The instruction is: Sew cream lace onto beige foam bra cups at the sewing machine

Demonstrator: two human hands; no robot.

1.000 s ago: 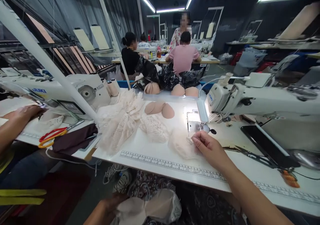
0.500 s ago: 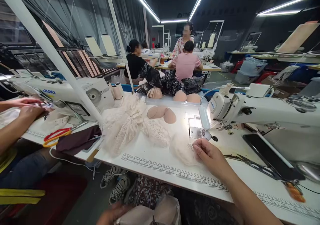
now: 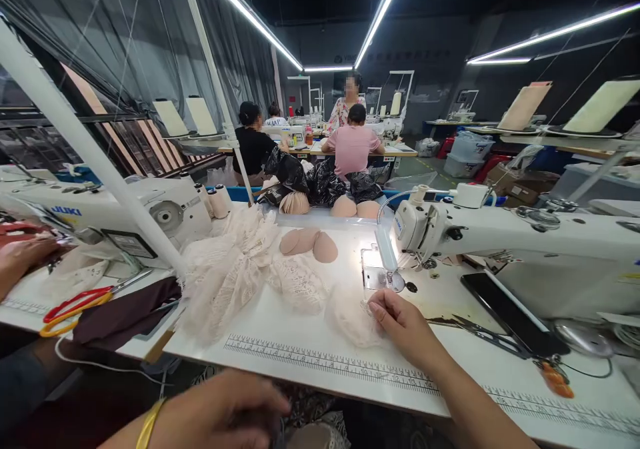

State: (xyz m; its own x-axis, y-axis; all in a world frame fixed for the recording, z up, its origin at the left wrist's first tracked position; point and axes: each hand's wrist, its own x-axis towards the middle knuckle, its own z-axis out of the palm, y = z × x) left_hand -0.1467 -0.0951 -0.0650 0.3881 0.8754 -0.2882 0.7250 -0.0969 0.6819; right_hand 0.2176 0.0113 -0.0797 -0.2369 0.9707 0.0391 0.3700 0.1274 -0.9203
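My right hand (image 3: 403, 322) is closed in a pinch on the edge of a cream lace piece (image 3: 353, 319) that lies on the sewing table, just in front of the lit needle area. Low in the view, my left hand (image 3: 225, 406), with a yellow bracelet at the wrist, hangs in front of the table edge. It is blurred, but its index finger stretches out apart from the thumb and nothing shows between them. Left of the held piece lie another lace piece (image 3: 300, 282) and a heap of cream lace (image 3: 230, 269). Behind them rest beige foam cups (image 3: 325, 246).
A white sewing machine (image 3: 475, 232) stands at the right, with a phone (image 3: 510, 309), thread snips (image 3: 493, 336) and an orange charm (image 3: 556, 379) nearby. Red and yellow scissors (image 3: 80, 309) lie on dark cloth (image 3: 127, 312) at left. A co-worker's hand (image 3: 30, 252) works at the neighbouring machine.
My left hand has risen from the lap, beside the beige cups there, toward the table edge. My right hand keeps its pinch on the lace piece. The view has tilted up and shifted right.
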